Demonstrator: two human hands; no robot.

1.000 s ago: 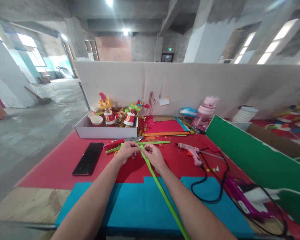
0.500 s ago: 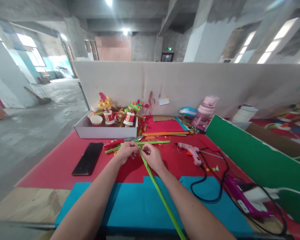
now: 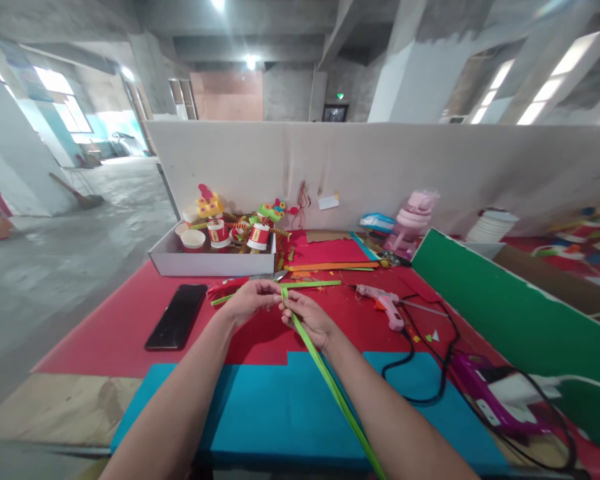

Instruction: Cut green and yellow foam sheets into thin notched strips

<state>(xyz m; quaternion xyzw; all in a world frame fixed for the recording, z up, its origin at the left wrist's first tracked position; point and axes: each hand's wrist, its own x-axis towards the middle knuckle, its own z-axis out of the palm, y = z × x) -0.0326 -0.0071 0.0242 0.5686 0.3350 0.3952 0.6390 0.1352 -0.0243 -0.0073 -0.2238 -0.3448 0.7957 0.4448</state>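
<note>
A long light-green paper strip (image 3: pixel 325 373) runs from between my hands down past my right forearm to the bottom edge. Its upper end is bent over at the fingertips. My left hand (image 3: pixel 254 302) pinches that end from the left. Close beside it, my right hand (image 3: pixel 307 317) grips the strip just below the bend. Behind the hands, another green paper strip (image 3: pixel 317 285) lies across the red surface. Scissors (image 3: pixel 279 275) and something with a red handle lie partly hidden beyond my left hand.
A black phone (image 3: pixel 176 317) lies on the left. A white box (image 3: pixel 213 265) holds paper cups and paper figures. On the right are a pink glue gun (image 3: pixel 386 304) with a looping black cord, a purple power strip (image 3: pixel 497 393) and a green panel (image 3: pixel 505 320). Blue sheet (image 3: pixel 250 407) covers the front.
My hands have lifted slightly off the surface and turned, and the strip's upper end now shows a bend. Its lower part has swung a little to the right.
</note>
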